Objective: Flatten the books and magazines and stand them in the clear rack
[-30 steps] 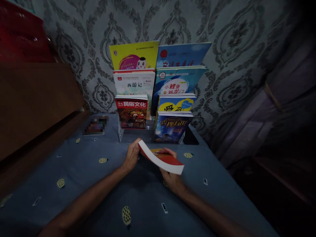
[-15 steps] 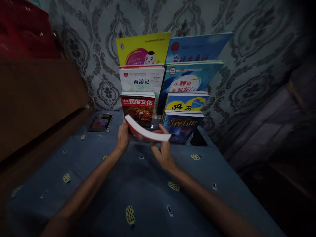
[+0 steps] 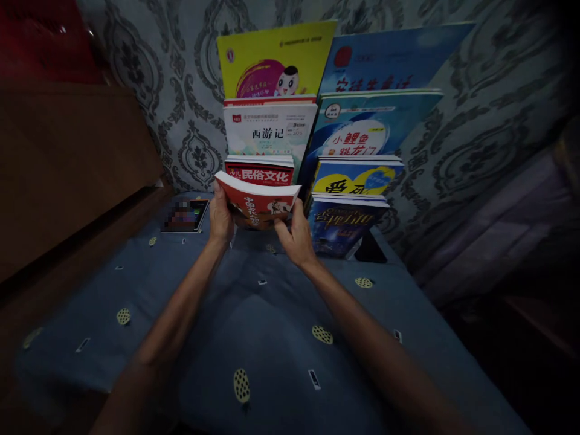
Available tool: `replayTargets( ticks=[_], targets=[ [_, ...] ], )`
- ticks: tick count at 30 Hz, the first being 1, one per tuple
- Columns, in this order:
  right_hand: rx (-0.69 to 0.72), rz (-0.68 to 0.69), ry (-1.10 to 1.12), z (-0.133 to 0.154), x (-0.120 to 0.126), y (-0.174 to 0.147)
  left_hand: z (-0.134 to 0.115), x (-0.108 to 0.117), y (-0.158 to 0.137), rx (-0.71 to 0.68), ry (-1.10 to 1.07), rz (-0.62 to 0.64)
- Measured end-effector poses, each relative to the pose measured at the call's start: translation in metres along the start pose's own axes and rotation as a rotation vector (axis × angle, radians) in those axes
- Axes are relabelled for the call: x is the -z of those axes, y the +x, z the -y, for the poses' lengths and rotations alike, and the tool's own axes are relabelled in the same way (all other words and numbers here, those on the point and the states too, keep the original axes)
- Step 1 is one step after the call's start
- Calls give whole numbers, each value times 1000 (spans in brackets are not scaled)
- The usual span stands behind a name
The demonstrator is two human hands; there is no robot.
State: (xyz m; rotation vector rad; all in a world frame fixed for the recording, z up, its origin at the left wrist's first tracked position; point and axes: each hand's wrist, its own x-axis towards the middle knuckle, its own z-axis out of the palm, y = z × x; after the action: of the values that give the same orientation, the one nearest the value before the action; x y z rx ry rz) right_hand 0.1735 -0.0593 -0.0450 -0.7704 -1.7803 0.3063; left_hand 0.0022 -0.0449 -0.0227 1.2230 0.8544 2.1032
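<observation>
A red paperback book [image 3: 260, 205] is held up between my two hands, its cover facing me and its top edge slightly bowed. My left hand [image 3: 221, 219] grips the left side, and my right hand [image 3: 296, 237] pinches the right side with the thumb on the cover. Right behind it stands a book with a red title band [image 3: 267, 175], its lower part hidden. Further back in that column are a white book [image 3: 267, 130] and a tall yellow book [image 3: 272, 60]. To the right, a dark blue book [image 3: 339, 226] fronts a second column.
That column also has a yellow and blue book [image 3: 353, 176], a teal book [image 3: 385, 121] and a large blue book [image 3: 399, 57]. A dark book [image 3: 185, 216] lies flat at left on the patterned tablecloth [image 3: 217, 338]. Brown furniture [image 3: 72, 163] borders the left; patterned wallpaper [image 3: 194, 148] rises behind.
The red book has been raised and tilted so its cover now shows toward me, covering more of the book behind. Both hands moved up with it. The view has shifted closer to the books.
</observation>
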Motion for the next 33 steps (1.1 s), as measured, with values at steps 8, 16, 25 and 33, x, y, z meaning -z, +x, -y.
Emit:
replayTargets(
  ticks=[8,16,25,33],
  targets=[
    [-42,9,-3,-11,-3,-2,10,1,-5,18,-33,13],
    [-47,41,23,-7,-1,0,12,1,-3,5,-48,-25],
    [-67,91,1,-4,3,2,12,1,-4,22,-77,-28],
    [-139,125,2,-9,3,3,11,3,-1,39,-18,-24]
  ],
)
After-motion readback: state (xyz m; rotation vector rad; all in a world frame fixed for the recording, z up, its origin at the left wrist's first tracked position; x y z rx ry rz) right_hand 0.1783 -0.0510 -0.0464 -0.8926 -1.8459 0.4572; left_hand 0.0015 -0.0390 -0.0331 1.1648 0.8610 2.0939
